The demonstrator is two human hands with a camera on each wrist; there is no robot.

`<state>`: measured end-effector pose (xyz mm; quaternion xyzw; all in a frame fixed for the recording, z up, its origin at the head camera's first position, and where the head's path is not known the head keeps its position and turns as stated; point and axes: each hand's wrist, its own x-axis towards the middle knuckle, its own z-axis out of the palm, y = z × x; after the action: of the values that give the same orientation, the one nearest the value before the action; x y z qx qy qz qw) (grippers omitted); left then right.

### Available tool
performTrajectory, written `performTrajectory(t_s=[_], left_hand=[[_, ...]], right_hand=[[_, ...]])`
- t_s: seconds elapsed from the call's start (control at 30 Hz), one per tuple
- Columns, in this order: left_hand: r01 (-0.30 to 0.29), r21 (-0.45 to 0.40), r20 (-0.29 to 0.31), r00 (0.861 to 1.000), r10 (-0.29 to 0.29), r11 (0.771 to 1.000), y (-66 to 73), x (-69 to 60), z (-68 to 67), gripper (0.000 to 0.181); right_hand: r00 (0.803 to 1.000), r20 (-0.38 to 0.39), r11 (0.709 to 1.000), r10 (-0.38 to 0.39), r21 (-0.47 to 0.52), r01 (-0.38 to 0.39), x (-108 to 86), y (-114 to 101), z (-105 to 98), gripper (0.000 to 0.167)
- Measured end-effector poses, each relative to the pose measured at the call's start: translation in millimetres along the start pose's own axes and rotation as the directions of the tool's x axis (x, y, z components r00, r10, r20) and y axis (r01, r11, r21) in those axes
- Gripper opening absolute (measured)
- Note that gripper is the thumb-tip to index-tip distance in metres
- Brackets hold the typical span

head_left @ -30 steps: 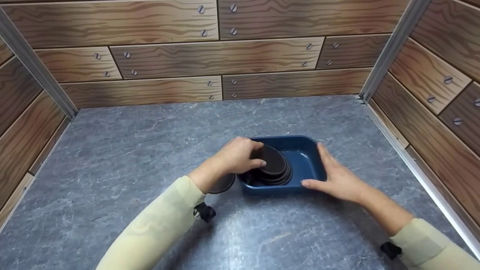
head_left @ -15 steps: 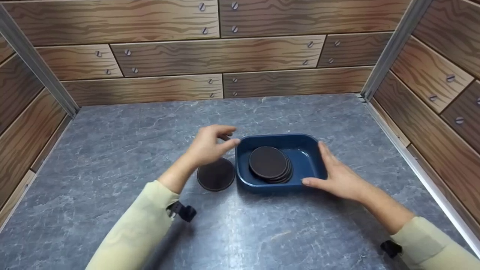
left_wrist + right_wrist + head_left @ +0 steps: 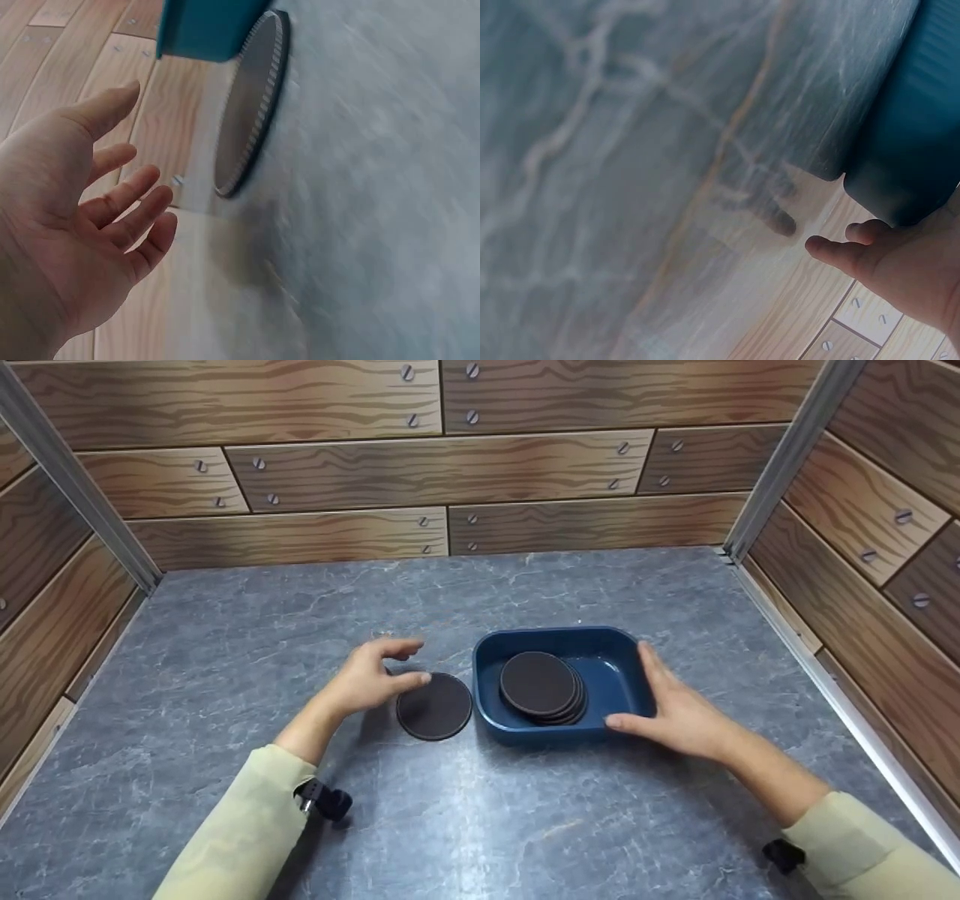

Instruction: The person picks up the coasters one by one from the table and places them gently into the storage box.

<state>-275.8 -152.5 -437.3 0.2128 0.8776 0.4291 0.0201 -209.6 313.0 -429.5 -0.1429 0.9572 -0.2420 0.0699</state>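
Note:
A dark blue rectangular tray (image 3: 615, 690) rests on the table, with a slightly fanned stack of round dark coasters (image 3: 536, 684) in its left part. One more coaster (image 3: 441, 711) lies flat on the table just left of the tray. Over that coaster's left edge hovers my left hand (image 3: 367, 678), thumb and fingers spread; the left wrist view shows its palm holding nothing, apart from the coaster (image 3: 251, 109). At the tray's right end rests my right hand (image 3: 681, 718), thumb at the front rim and straight fingers along the side wall. The right wrist view shows it against the tray (image 3: 909, 112).
The grey marbled tabletop (image 3: 247, 660) surrounds the tray. Wood-patterned panels (image 3: 330, 480) stand at the back and both sides, with metal strips (image 3: 772, 465) at the corners. Each sleeve carries a small black wrist camera (image 3: 326, 801).
My left hand has come out of the tray, away from the coaster stack, and moved left to the single coaster on the table. The right hand stays at the tray's right end.

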Motion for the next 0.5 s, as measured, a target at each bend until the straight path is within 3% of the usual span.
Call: performTrajectory(t_s=[0.2, 0.5], left_hand=[[0.02, -0.005, 0.051, 0.999, -0.02, 1.0, -11.4, -8.9, 2.9, 0.069], [0.057, -0.053, 0.097, 0.994, -0.051, 0.997, -17.5, -13.7, 4.9, 0.077]], right_hand=[[1.0, -0.002, 1.0, 0.003, 0.007, -0.003, -0.6, 0.5, 0.2, 0.127], [1.0, -0.005, 1.0, 0.0, 0.001, 0.0, -0.1, 0.2, 0.3, 0.127]])
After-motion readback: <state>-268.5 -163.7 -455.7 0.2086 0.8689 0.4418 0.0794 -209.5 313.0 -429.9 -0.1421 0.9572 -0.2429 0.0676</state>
